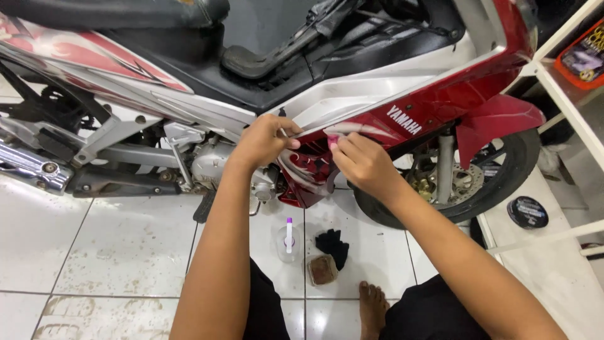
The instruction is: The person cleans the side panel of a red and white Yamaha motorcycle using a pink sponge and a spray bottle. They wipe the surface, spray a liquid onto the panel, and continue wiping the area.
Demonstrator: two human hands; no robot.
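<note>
Both hands are up at the red side panel (pixel 377 129) of a motorbike (pixel 207 107) parked on the white tile floor (pixel 113 252). The left hand (pixel 264 141) has its grip curled around the panel's edge. The right hand (pixel 362 160) pinches something small and pink (pixel 333 140) against the panel. Down on the floor sit a small clear bottle (pixel 288 242), a black cloth (pixel 332 244) and a brown sponge (pixel 322 269)

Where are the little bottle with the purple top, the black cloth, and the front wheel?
small clear bottle (pixel 289 242): head view, on its body.
black cloth (pixel 333 245): head view, middle of the cloth.
front wheel (pixel 511 170): head view, on the tyre.
</note>
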